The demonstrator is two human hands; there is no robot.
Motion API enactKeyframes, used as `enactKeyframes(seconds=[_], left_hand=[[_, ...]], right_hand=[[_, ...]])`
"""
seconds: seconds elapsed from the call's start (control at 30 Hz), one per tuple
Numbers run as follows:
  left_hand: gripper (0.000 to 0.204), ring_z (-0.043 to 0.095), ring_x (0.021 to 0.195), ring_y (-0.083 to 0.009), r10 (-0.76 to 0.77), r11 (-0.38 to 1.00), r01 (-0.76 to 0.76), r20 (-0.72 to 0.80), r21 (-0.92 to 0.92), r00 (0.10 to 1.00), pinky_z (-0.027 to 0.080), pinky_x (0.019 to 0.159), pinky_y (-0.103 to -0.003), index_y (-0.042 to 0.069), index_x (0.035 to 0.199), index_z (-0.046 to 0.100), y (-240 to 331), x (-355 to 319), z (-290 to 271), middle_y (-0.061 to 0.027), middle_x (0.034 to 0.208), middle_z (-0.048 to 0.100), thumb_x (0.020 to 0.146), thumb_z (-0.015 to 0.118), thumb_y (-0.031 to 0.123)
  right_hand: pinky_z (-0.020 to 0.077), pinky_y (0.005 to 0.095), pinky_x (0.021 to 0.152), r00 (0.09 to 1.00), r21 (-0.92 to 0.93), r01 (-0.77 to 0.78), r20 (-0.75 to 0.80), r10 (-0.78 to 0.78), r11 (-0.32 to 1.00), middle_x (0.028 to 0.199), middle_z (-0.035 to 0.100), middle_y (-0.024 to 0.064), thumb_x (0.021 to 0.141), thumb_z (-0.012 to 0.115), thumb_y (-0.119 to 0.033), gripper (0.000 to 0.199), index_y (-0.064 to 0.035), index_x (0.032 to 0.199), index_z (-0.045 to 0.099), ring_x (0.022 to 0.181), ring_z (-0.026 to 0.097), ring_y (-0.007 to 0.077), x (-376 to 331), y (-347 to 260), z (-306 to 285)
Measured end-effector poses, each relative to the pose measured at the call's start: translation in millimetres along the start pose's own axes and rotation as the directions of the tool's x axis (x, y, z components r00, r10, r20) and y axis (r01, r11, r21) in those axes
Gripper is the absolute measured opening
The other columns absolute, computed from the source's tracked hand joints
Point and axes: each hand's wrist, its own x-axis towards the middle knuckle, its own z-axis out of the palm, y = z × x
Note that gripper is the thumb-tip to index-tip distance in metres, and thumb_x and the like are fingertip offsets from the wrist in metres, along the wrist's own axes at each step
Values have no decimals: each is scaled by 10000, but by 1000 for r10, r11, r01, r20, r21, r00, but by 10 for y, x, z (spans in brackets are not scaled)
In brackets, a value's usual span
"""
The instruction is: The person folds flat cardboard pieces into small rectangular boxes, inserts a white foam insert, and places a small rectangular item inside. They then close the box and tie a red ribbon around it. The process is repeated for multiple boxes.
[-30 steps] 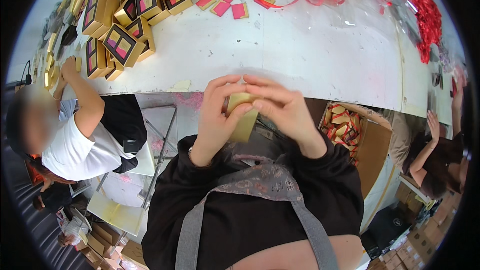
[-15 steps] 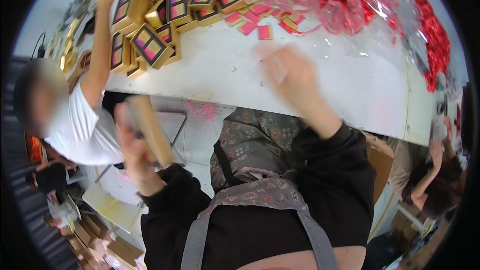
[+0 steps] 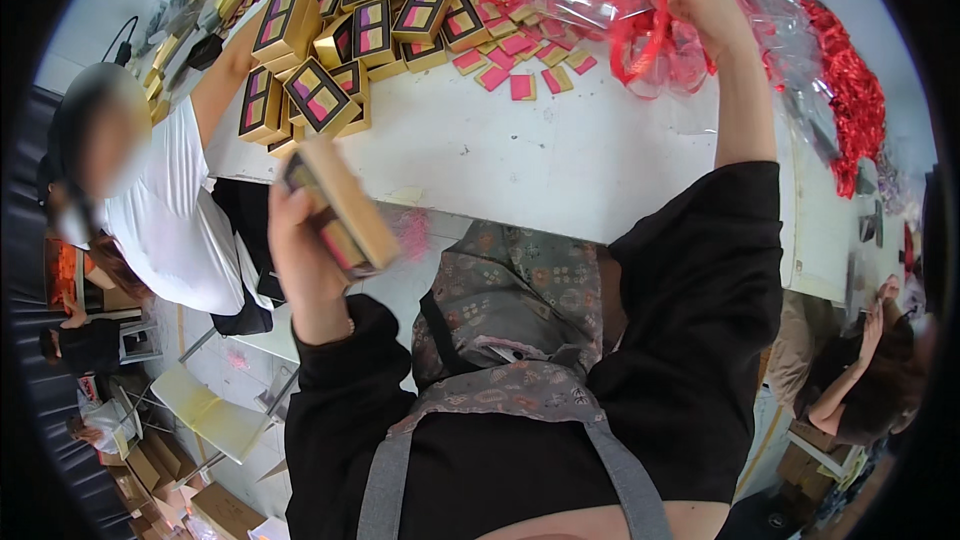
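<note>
My left hand (image 3: 303,252) is closed around a gold box (image 3: 352,202) with a dark-framed window, held tilted just off the near edge of the table. Through its window pink and gold contents show, slightly blurred. At the far right, my right hand (image 3: 708,12) reaches into a heap of clear plastic bags (image 3: 570,2) with red ribbons. Its fingertips are pinched on a red ribbon (image 3: 657,28) that hangs in loops; whether they also hold plastic I cannot tell. Several small pink-and-gold cards (image 3: 522,87) lie loose left of the heap.
Stacked gold window boxes (image 3: 318,98) stand at the far left of the white table (image 3: 520,165). A person in a white shirt (image 3: 185,225) reaches behind them. Shiny red shredded filler (image 3: 850,90) lies at the far right. A folding chair (image 3: 215,408) stands at the lower left.
My right hand has moved from above the middle of the table to the far right, onto the red ribbon. My left hand has brought the gold box slightly right and nearer the table edge.
</note>
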Motion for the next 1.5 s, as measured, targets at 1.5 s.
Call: enactKeyframes(seconds=[1.5], left_hand=[[376,632,683,-160,-328,926,327,30,-190,944,528,627,-288,60,1041,582,-438,260,731,-77,840,638,947,479,410]], right_hand=[[320,399,954,758,-8,610,298,-580,793,852,650,36,768,710,-124,224,-72,965,618,849,609,185,-2191,663,1638]])
